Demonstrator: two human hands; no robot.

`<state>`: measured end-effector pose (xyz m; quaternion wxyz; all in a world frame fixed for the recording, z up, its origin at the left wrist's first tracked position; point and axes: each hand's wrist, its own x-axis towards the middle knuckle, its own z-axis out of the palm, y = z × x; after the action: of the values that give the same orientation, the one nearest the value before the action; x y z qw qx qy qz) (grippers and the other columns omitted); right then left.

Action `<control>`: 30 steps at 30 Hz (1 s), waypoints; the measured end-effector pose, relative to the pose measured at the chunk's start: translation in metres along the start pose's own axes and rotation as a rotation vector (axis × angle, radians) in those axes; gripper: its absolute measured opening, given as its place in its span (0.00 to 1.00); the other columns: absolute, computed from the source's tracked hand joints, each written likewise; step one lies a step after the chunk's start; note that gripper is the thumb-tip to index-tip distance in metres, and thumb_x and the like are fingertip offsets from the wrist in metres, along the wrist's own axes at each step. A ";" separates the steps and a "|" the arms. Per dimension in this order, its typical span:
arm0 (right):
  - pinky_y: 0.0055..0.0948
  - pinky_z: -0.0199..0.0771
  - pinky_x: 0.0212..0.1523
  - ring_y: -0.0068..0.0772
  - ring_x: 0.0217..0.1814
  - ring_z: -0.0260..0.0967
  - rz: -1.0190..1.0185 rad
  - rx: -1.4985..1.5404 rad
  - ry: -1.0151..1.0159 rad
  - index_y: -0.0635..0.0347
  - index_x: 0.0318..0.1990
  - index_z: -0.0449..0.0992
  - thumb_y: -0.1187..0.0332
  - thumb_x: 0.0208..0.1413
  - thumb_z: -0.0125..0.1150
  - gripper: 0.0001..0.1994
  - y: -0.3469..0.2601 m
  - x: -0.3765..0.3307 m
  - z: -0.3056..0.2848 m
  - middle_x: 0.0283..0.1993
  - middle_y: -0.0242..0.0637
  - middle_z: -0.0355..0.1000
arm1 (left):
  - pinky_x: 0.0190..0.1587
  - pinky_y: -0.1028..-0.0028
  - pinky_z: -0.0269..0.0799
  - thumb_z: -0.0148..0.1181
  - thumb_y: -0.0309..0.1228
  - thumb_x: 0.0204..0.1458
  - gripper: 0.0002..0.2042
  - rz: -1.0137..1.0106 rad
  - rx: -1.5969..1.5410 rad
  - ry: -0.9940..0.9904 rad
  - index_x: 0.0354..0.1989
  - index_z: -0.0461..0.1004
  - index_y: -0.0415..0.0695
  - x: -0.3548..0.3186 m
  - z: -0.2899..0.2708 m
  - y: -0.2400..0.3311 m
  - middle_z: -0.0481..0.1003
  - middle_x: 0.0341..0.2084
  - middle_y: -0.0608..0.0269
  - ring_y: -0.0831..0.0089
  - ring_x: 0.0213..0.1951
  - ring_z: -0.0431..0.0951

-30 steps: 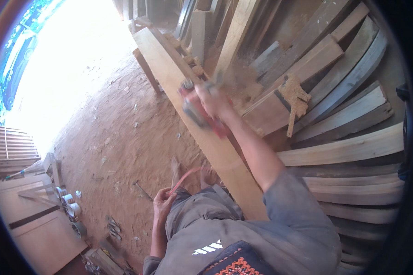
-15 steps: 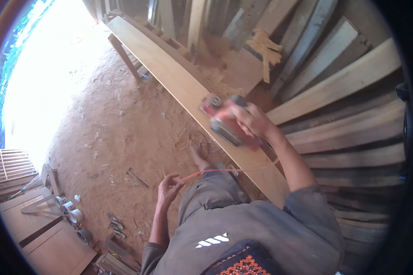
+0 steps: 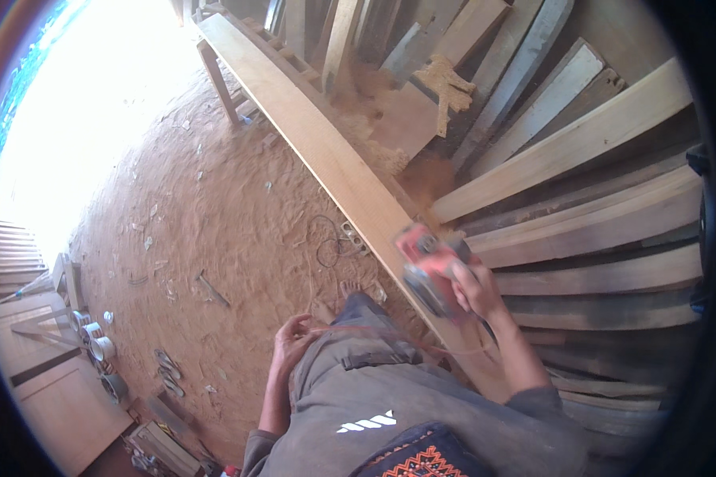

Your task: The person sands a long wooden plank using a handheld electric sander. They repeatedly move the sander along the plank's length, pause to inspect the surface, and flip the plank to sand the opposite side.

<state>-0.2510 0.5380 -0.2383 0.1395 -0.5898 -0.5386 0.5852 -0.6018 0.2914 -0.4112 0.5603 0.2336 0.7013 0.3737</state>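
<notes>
A long pale wooden plank (image 3: 326, 151) runs from the upper left down to my waist. My right hand (image 3: 476, 288) grips a red and grey electric planer (image 3: 429, 266) that rests on the plank's near part. A cloud of sawdust (image 3: 358, 103) hangs over the plank farther up. My left hand (image 3: 293, 340) is at my hip, fingers closed on a thin orange power cord (image 3: 374, 330) that runs across toward the planer.
Many boards (image 3: 581, 143) lean and lie stacked to the right of the plank. The dirt floor (image 3: 215, 230) holds a black cable and power strip (image 3: 342, 234), scraps, sandals (image 3: 167, 372), and tins (image 3: 95, 346) beside wooden panels (image 3: 48, 381) at lower left.
My right hand has drawn the planer down the plank toward my body. The view has shifted, showing more of the plank's far end. My left hand stays on the cord.
</notes>
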 end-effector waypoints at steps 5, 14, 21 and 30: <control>0.28 0.59 0.15 0.19 0.13 0.59 -0.440 -0.145 -0.214 0.56 0.37 0.85 0.45 0.74 0.46 0.28 -0.101 0.175 0.063 0.15 0.25 0.64 | 0.38 0.75 0.75 0.77 0.31 0.55 0.22 -0.024 0.030 0.339 0.58 0.80 0.41 -0.018 0.006 -0.004 0.80 0.30 0.67 0.80 0.34 0.78; 0.32 0.65 0.16 0.23 0.15 0.61 -0.207 -0.038 -0.303 0.60 0.38 0.82 0.47 0.71 0.50 0.24 -0.142 0.229 0.085 0.20 0.27 0.65 | 0.33 0.80 0.71 0.74 0.28 0.60 0.18 -0.016 -0.160 0.383 0.56 0.79 0.41 -0.110 0.075 -0.057 0.79 0.31 0.73 0.85 0.30 0.75; 0.27 0.63 0.15 0.20 0.15 0.61 -0.160 -0.028 -0.194 0.60 0.40 0.87 0.49 0.71 0.52 0.24 -0.023 0.064 0.002 0.21 0.26 0.64 | 0.41 0.75 0.76 0.78 0.33 0.56 0.23 -0.067 -0.044 0.234 0.58 0.80 0.38 -0.157 0.092 -0.119 0.82 0.32 0.65 0.79 0.35 0.80; 0.27 0.60 0.14 0.17 0.14 0.59 -0.037 -0.044 -0.059 0.57 0.24 0.72 0.39 0.67 0.56 0.30 0.148 -0.165 -0.129 0.17 0.26 0.64 | 0.42 0.73 0.78 0.79 0.34 0.55 0.24 0.093 0.214 -0.143 0.59 0.79 0.41 -0.213 0.172 -0.145 0.82 0.32 0.65 0.77 0.35 0.81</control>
<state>-0.0286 0.4096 -0.2310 0.1213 -0.5653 -0.5661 0.5876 -0.3672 0.0892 -0.4109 0.5627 0.3502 0.6840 0.3048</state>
